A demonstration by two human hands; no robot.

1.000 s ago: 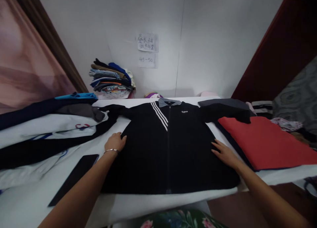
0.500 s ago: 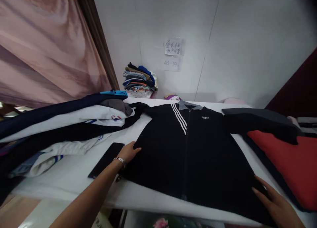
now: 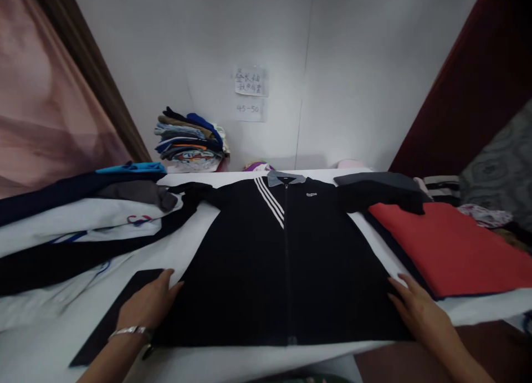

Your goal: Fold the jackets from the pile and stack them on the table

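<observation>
A black zip-up jacket [image 3: 249,277] with a grey collar and three white diagonal stripes lies front up, its hem toward me. My left hand [image 3: 145,305], wearing a silver bracelet, grips the jacket's left side edge near the hem, thumb on top and the other fingers partly hidden. On the opposite side edge, my right hand [image 3: 424,316] holds the jacket between thumb and fingers. Beside and partly beneath my left wrist is a flat dark tablet-like object [image 3: 120,311]. The jacket's right-hand sleeve rests over folded clothes.
Loose garments [image 3: 83,222] are heaped at left. A folded stack of clothes [image 3: 191,142] stands by the wall, under paper signs [image 3: 250,95]. Folded red cloth [image 3: 449,244] lies at right on the white table [image 3: 199,366]. A dark red curtain [image 3: 440,111] hangs beyond.
My view has turned to the right, so the scene sits further left. Both hands stay at the jacket's side edges, and its hem now lies straighter across.
</observation>
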